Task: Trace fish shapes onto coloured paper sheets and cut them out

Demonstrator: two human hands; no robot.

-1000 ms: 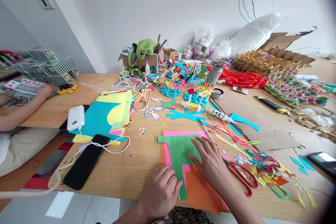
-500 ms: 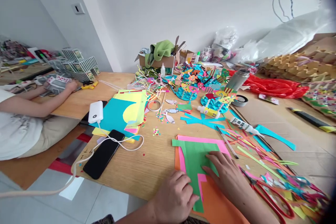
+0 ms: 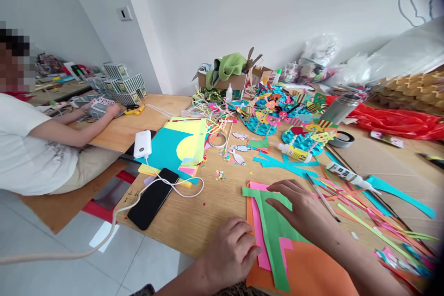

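Note:
A cut green paper (image 3: 268, 212) lies over a pink sheet (image 3: 259, 236) and an orange sheet (image 3: 312, 268) at the front edge of the table. My right hand (image 3: 308, 215) is over the upper right of the green paper, thumb and fingers apart, holding nothing; whether its fingertips touch the paper is hard to tell. At the left edge of the stack rests my left hand (image 3: 232, 252), its fingers curled in, with nothing showing between them. Its thumb tip reaches over the pink and orange edges.
A black phone (image 3: 152, 201) and white power bank (image 3: 142, 143) lie left, near coloured sheets (image 3: 163, 143). Right are a pencil (image 3: 322, 198), a glue tube (image 3: 348, 175) and paper strips (image 3: 367, 208). Behind stand paper fish decorations (image 3: 301, 134). A co-worker (image 3: 45, 148) sits at far left.
The view has swung left, so things sit further right. My right hand has lifted somewhat off the green paper. My left hand has drawn left off it, uncovering more pink.

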